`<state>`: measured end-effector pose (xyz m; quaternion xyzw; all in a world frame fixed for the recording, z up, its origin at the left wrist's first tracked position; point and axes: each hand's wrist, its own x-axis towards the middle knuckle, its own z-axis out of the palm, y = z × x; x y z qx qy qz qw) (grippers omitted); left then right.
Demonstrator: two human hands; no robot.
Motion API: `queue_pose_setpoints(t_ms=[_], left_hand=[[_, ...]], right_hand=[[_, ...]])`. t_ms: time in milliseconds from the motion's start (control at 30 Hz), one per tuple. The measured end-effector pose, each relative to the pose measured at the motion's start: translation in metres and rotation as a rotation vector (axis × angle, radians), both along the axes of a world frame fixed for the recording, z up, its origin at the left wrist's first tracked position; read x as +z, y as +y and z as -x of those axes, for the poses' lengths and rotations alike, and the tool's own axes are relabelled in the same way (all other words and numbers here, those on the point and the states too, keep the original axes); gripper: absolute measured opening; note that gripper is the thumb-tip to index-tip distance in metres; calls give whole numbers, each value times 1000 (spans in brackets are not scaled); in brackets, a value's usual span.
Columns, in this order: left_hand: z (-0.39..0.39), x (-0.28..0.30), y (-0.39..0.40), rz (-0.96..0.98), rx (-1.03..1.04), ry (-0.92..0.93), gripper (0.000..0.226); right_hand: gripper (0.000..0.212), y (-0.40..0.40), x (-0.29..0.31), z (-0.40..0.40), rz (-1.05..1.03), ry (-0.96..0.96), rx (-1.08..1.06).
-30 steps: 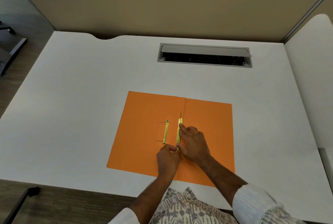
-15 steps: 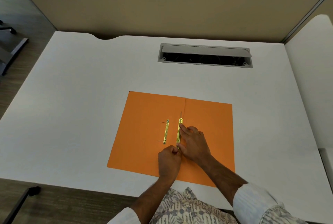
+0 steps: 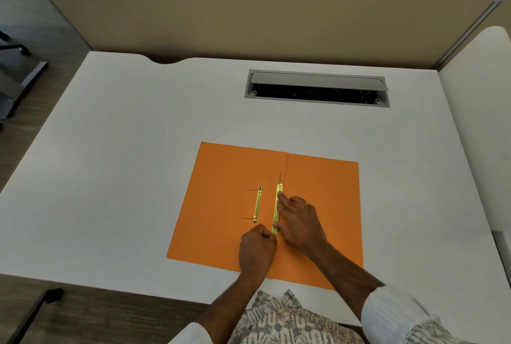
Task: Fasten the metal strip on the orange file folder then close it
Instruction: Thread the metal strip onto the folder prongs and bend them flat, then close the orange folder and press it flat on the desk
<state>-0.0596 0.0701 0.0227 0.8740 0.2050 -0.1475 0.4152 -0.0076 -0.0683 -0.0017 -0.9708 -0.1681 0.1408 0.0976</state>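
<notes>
The orange file folder [image 3: 221, 205] lies open and flat on the white desk. Two gold metal strips lie on it near the centre fold. The left strip [image 3: 257, 205] lies alone on the left flap, with thin prongs sticking out to its left. The right strip [image 3: 276, 209] runs along the fold, and a thin prong stands up at its far end. My right hand [image 3: 300, 223] presses fingertips flat on this strip at its far and near ends. My left hand [image 3: 257, 251] is curled, pinching at the strip's near end.
A grey cable slot [image 3: 316, 88] with its lid raised is set in the desk [image 3: 124, 164] behind the folder. A beige partition [image 3: 249, 17] with a blue "010" label stands along the back. A second desk surface [image 3: 478, 122] adjoins on the right.
Both hands stay on the right strip. My left hand has shifted very slightly at the strip's near end; the folder and the left strip have not moved.
</notes>
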Motion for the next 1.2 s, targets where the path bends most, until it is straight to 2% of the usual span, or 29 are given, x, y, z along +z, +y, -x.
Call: queue_pose_setpoints(t_ms=[233, 300, 400, 500, 567, 633, 733, 900, 1067, 1200], left_hand=[[10, -9, 22, 18, -155, -73, 15], [13, -13, 34, 13, -126, -94, 11], [15, -16, 67, -27, 38, -91, 5], [19, -18, 114, -189, 133, -103, 18], [24, -17, 142, -366, 172, -63, 26], [26, -16, 163, -435, 250, 16, 39], [25, -14, 181, -410, 331, 61, 58], [13, -12, 197, -246, 419, 85, 61], [0, -4, 222, -160, 436, 126, 52], [-4, 21, 231, -128, 441, 18, 36]], right_hand=[[81, -3, -9, 18, 14, 70, 34], [81, 0, -9, 20, 29, 87, 26], [72, 6, -6, 28, 11, 47, -20], [61, 8, -10, 46, -61, -40, -57], [69, 6, -15, 57, -81, -32, -39], [80, 4, -20, 62, -70, 7, -14], [87, 5, -22, 64, -37, 42, -11], [86, 12, -23, 59, -17, 63, -23], [87, 16, -18, 45, -12, 70, 19], [87, 25, -15, 36, 20, 77, 45]])
